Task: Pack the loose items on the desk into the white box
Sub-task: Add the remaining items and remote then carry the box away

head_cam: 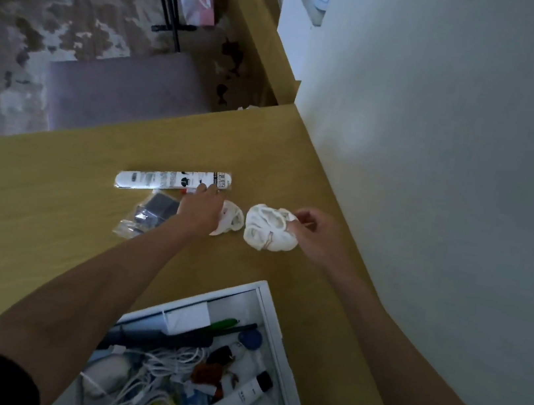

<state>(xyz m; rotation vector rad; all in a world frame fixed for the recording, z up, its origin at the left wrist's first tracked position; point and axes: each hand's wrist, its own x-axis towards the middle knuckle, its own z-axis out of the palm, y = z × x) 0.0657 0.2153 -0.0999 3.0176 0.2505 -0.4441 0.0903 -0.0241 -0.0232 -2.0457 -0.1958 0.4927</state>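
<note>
The wooden desk (50, 204) ends at the left of the frame, above a mottled carpet (27, 10); a white wall (438, 158) closes off the right side, and bare wood lies open at centre left. The white box (272, 310) sits at the bottom centre, already crowded with cables, pens and a tube. Mid-frame, the right hand (315, 232) pinches a crumpled white cloth (268, 228). The left hand (200, 208), fingers curled downward, reaches over a smaller white cloth (233, 220) toward a long white tube (172, 179); whether it grips anything cannot be told. A clear packet (149, 214) lies just left of it.
</note>
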